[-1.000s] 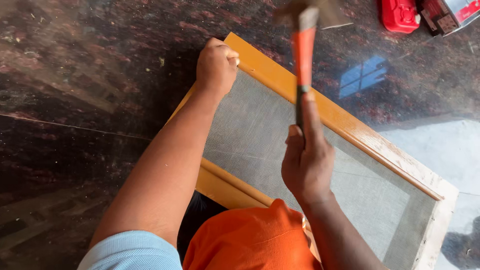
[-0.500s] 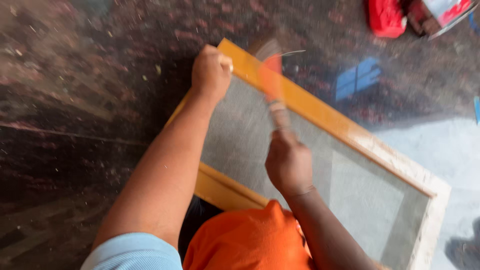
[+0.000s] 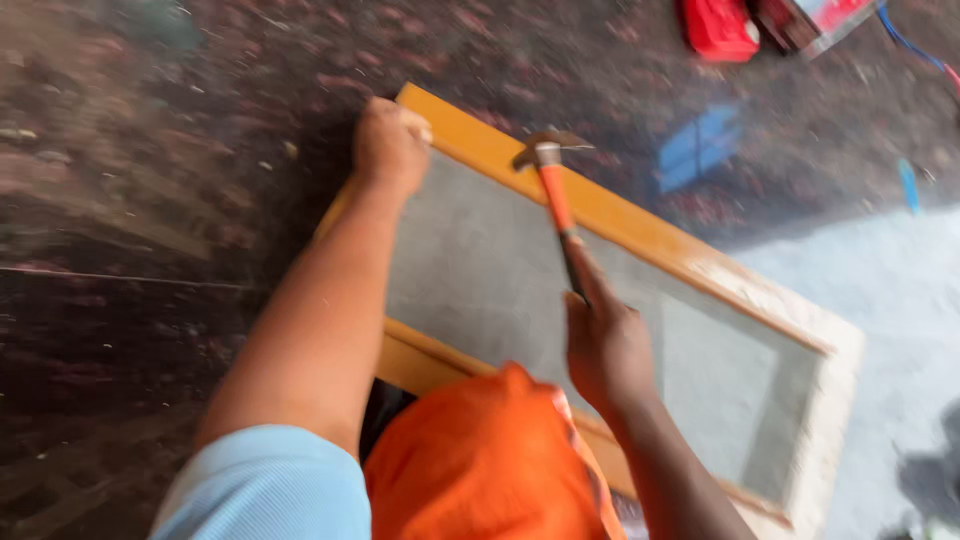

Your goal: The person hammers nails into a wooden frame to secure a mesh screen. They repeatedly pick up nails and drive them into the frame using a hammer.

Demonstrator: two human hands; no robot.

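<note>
The right hand [image 3: 603, 345] is clenched around the orange-handled steel hammer [image 3: 553, 190], its head on the far rail of the yellow wooden frame with grey mesh [image 3: 620, 215], while the left hand [image 3: 388, 145], fisted, presses the frame's far corner on the dark speckled stone floor [image 3: 150, 200].

Whole view smeared by motion blur. Mesh [image 3: 480, 270] weave unreadable, a flat grey sheet inside the frame [image 3: 640, 225]. Frame's near rail partly hidden behind orange cloth [image 3: 490, 465] and right forearm. Whatever left hand [image 3: 388, 145] pinches at frame's far corner, too small to tell. Hammer [image 3: 552, 185] head blurred; grip buried in right hand [image 3: 605, 345]. Beyond frame, red can [image 3: 718, 28] and box [image 3: 808, 18] cut off by top edge.
</note>
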